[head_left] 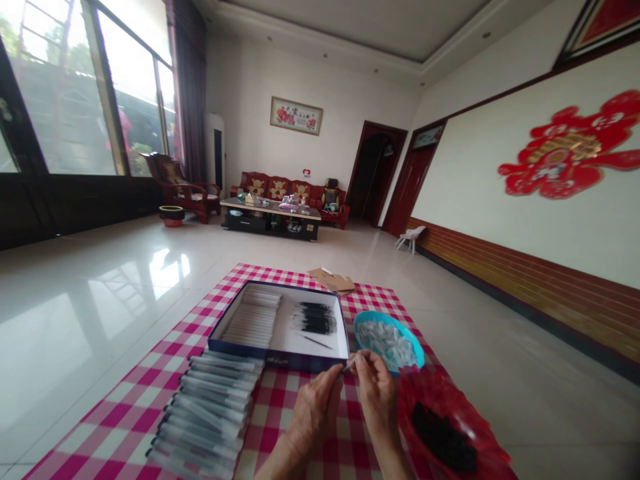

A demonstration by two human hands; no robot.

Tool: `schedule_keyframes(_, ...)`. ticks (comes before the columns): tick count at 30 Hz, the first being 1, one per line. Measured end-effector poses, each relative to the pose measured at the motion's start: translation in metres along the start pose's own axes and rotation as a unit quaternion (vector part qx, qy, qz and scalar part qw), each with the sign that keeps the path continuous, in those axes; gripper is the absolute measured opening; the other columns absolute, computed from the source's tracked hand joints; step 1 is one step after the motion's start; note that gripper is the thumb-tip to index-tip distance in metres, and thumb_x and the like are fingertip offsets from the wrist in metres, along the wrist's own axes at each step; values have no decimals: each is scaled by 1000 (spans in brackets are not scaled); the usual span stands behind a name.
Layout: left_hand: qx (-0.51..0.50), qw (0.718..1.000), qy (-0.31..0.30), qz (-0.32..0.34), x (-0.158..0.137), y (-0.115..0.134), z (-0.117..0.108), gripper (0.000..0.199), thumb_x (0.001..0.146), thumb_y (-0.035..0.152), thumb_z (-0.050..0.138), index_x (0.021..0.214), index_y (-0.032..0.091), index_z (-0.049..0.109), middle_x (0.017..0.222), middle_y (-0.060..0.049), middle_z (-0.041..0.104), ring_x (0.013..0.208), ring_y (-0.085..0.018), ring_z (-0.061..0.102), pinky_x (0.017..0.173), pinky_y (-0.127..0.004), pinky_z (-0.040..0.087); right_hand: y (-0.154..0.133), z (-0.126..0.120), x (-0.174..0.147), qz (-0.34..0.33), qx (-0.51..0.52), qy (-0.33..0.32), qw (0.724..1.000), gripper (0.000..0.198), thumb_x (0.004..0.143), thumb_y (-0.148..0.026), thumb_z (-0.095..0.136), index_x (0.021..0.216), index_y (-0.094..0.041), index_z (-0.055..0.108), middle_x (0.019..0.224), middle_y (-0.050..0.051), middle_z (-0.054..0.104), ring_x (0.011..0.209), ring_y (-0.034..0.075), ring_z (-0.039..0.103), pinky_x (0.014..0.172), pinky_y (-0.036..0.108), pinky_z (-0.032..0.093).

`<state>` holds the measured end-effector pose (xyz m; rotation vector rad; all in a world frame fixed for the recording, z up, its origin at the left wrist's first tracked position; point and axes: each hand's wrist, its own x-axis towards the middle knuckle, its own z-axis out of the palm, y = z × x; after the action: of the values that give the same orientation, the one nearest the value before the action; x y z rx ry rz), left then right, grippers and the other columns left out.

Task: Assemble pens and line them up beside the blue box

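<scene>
My left hand (316,399) pinches a thin dark pen part (344,370) in front of the box. Close beside it, my right hand (374,381) is closed at the other end of that part, its fingertips on a small pale piece (352,363). The fingers hide most of both pieces. A shallow box (287,363) behind the hands holds clear pen barrels (253,317) on the left and slim black pieces (317,319) on the right. A blue bowl (420,353) of small translucent pieces (385,341) stands beyond my right hand.
Assembled-looking pens (207,407) lie in a row at left on the checkered tablecloth (125,413). A red bowl (480,427) with small black pieces (443,437) sits at right. Flattened cardboard (333,280) lies behind the box. A coffee table (270,217) stands across the room.
</scene>
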<state>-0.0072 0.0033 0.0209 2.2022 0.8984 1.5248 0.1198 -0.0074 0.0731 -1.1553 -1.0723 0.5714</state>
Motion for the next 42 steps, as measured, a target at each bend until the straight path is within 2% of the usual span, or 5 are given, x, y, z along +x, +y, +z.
schedule_keyframes(9,-13,999,10,-30,5,5,-5,32,94,18,39,121,19,55,109,-9,70,95,-17,68,83,-26,55,-6,9,-10,-38,-101,-62,992,25,83,-39,56,89,-17,65,87,8,70,81,22,66,73,32,52)
schedule_keyframes(20,41,998,55,2,-1,-11,3,28,94,20,42,119,17,55,102,-10,71,88,-17,69,75,-24,56,-6,8,-9,-227,-187,-71,953,26,79,-8,40,78,-19,64,88,7,67,87,19,63,81,31,51)
schedule_keyframes(30,198,979,1,46,5,-4,-8,32,97,23,35,117,18,60,71,-3,63,63,-18,61,58,-27,49,-32,-23,8,-193,-281,-40,939,24,84,-14,41,88,-18,64,87,7,69,84,18,65,77,28,51)
schedule_keyframes(37,204,979,24,20,1,-10,-1,29,97,29,39,110,18,62,76,-4,66,71,-18,62,64,-27,49,-20,-85,60,-104,-447,-20,888,26,82,-18,45,95,-19,69,98,8,72,90,20,67,83,31,51)
schedule_keyframes(42,192,981,35,16,0,-12,3,27,97,28,40,110,18,61,75,-4,65,69,-18,62,63,-27,48,-6,-97,105,-31,-552,-110,826,14,80,-14,59,85,-20,71,89,4,73,87,19,67,81,28,50)
